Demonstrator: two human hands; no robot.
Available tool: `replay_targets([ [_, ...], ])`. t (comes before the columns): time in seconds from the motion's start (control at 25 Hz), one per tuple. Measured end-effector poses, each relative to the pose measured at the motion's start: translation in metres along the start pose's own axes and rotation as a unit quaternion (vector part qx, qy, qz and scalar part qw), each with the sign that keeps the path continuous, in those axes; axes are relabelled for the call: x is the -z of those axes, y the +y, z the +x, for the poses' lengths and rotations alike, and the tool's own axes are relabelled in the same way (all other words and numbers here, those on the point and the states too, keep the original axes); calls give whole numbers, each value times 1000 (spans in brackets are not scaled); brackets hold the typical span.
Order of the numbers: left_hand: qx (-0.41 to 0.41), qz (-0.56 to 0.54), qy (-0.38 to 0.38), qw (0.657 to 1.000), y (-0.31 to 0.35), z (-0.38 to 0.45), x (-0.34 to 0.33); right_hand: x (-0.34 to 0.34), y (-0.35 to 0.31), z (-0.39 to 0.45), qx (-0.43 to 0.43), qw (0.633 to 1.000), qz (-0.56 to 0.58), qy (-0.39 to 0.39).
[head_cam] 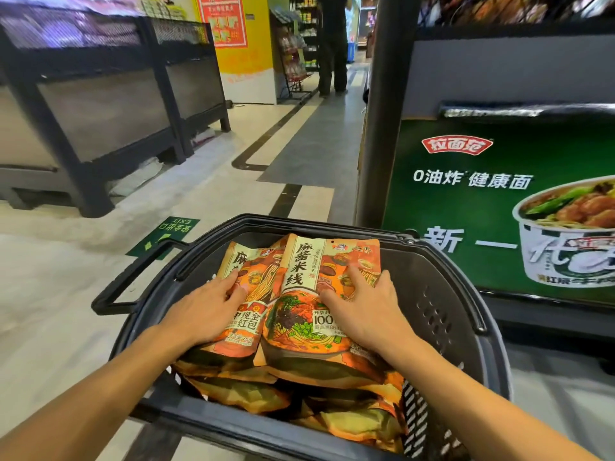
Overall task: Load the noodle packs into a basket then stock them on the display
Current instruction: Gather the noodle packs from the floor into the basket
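A dark grey plastic basket stands on the floor in front of me, filled with several orange noodle packs. Two packs lie on top of the pile: the left pack and the right pack. My left hand lies on the left pack with its fingers curling over the pack's left edge. My right hand lies spread on the right pack, fingertips bent at the pack's right edge. More packs lie crumpled beneath them.
The basket's handle hangs down on its left side. A green noodle display stand with a dark post is close on the right. Black shelving units line the left. A person stands far down the aisle.
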State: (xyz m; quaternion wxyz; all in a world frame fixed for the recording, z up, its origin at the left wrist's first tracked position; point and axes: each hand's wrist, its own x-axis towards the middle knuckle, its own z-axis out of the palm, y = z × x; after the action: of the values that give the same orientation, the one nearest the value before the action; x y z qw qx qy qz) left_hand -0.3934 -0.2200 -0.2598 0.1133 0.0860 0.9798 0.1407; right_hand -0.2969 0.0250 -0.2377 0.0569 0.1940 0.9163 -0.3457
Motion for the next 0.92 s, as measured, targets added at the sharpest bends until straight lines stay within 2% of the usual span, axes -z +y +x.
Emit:
replay_targets([
  [0.12, -14, 74, 30, 997, 17, -8, 14, 14, 3, 1, 33, 998, -34, 29],
  [0.24, -45, 135, 104, 984, 51, -14, 32, 34, 9, 1, 79, 987, -104, 93],
  [0.32, -71, 165, 135, 974, 86, -16, 38, 50, 17, -2, 110, 969, -175, 138],
  [0.44, -124, 193, 153, 961, 150, -18, 36, 76, 35, -8, 116, 956, -203, 175],
  [0.56, -195, 212, 136, 948, 223, -21, 22, 112, 74, -25, 70, 954, -214, 199],
  [0.76, -329, 240, 122, 905, 333, -48, -13, 171, 172, -83, -65, 946, -192, 251],
  [0.92, -449, 214, 66, 865, 428, -99, -60, 209, 274, -172, -214, 904, -182, 322],
])
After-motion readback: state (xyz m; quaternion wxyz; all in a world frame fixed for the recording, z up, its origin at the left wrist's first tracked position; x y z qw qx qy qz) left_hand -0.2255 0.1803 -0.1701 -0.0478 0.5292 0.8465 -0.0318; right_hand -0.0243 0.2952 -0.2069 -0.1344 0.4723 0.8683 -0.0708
